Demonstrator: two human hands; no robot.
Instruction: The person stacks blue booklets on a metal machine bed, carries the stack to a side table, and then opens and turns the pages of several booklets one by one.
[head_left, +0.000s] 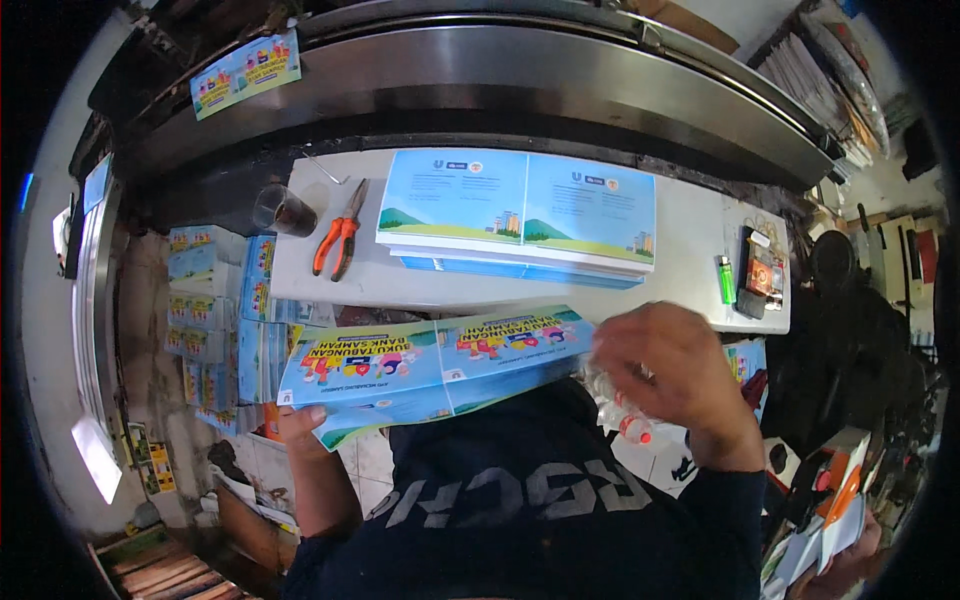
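A printed sheet (375, 360) in light blue, with two matching cover designs side by side, is held tilted in front of my body. My left hand (303, 428) grips its lower left corner, thumb on top and the other fingers mostly hidden underneath. At the sheet's right end is my right hand (675, 365), its fingers curled and smeared by motion; whether they touch the sheet cannot be made out. Just beyond, a stack of similar blue sheets (590, 205) lies on the white tabletop (690, 285), its upper sheets set off from the lower ones.
Orange-handled pliers (337, 243) and a cup of dark drink (290, 213) stand left of the stack. To its right are a green lighter (726, 280) and a small red-and-black pack (765, 278). A metal machine beam (480, 75) runs behind. More printed stacks (205, 310) sit at left.
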